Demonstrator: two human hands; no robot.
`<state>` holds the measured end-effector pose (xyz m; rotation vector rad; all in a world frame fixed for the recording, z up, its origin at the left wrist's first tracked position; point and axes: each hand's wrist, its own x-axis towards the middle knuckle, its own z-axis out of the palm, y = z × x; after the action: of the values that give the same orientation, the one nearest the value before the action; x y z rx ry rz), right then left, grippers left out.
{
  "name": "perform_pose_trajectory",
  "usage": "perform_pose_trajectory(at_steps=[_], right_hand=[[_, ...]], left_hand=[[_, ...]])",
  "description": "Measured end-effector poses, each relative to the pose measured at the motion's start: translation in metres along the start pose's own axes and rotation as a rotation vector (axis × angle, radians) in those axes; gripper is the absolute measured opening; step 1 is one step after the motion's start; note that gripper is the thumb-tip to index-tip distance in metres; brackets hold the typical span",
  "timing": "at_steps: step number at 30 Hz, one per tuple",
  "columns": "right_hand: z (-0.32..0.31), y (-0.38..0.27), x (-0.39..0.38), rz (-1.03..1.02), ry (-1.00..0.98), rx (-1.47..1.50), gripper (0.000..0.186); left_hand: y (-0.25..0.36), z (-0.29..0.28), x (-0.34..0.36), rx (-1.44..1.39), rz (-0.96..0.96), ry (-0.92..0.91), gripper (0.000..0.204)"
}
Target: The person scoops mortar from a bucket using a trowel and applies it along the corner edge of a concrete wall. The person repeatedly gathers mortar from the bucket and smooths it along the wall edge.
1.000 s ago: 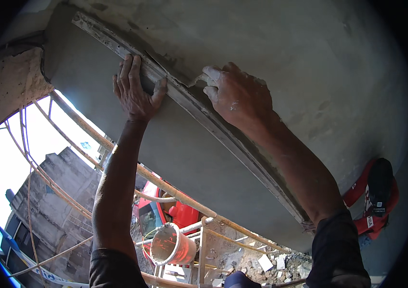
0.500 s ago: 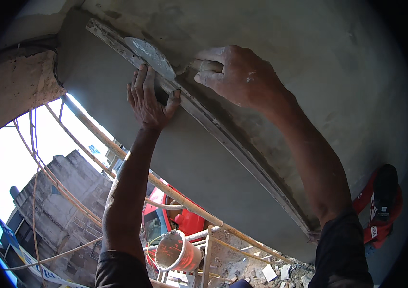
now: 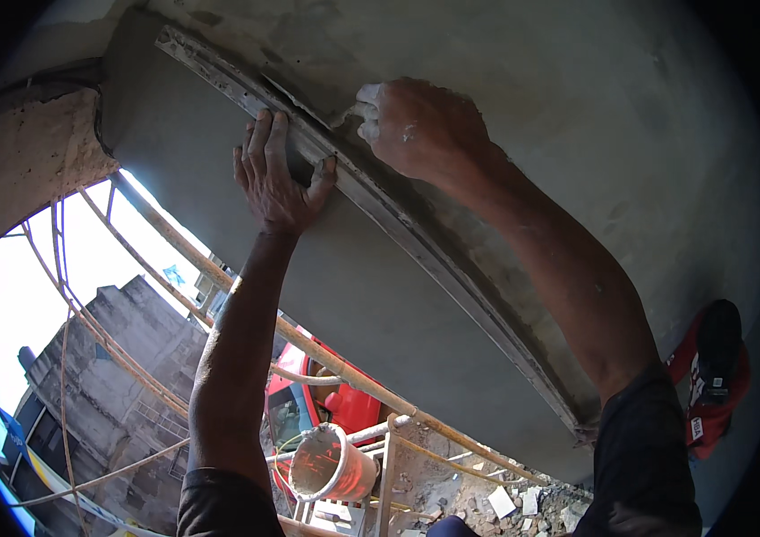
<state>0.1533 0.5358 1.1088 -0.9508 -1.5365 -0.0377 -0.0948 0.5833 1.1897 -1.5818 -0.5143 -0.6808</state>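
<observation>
A long, mortar-smeared metal straightedge (image 3: 416, 242) lies slantwise against the grey plastered surface (image 3: 353, 286). My left hand (image 3: 277, 179) rests with its fingers stretched out and spread, the fingertips pressing on the lower edge of the straightedge. My right hand (image 3: 425, 125) is closed around the handle of a trowel (image 3: 290, 95), whose blade shows almost edge-on along the upper side of the straightedge. Part of the handle is hidden inside the fist. Darker, wet-looking plaster (image 3: 461, 237) runs along that upper side.
Rusty scaffold poles (image 3: 326, 358) cross below the plastered surface. An orange, mortar-stained bucket (image 3: 344, 470) sits by the scaffold, near a red vehicle (image 3: 349, 403) and rubble (image 3: 523, 506). A red-and-black item (image 3: 716, 376) is at the right. A concrete beam (image 3: 31, 161) juts in at the left.
The trowel blade has turned from showing its broad face to nearly edge-on. My right hand has shifted slightly left and rolled over. My left hand stays in about the same place.
</observation>
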Motion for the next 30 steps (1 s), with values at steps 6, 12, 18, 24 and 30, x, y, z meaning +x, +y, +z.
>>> perform_pose_trajectory(at_steps=[6, 12, 18, 24, 30], right_hand=[[-0.026, -0.013, 0.02, -0.011, 0.03, 0.194, 0.027], [-0.056, -0.04, 0.057, -0.061, 0.099, -0.048, 0.02], [-0.065, -0.055, 0.053, -0.027, -0.078, -0.202, 0.021], [-0.048, -0.004, -0.001, -0.053, -0.174, -0.278, 0.039], [-0.003, 0.044, -0.068, -0.364, 0.345, -0.082, 0.018]], left_hand=[[0.0, -0.001, 0.0, -0.003, -0.011, -0.006, 0.092], [0.001, -0.003, 0.0, 0.023, 0.0, -0.002, 0.09], [0.003, -0.003, 0.001, 0.011, -0.007, 0.0, 0.091], [0.003, -0.002, 0.0, 0.052, 0.029, 0.016, 0.089], [-0.001, 0.003, 0.0, -0.01, 0.017, 0.023, 0.09]])
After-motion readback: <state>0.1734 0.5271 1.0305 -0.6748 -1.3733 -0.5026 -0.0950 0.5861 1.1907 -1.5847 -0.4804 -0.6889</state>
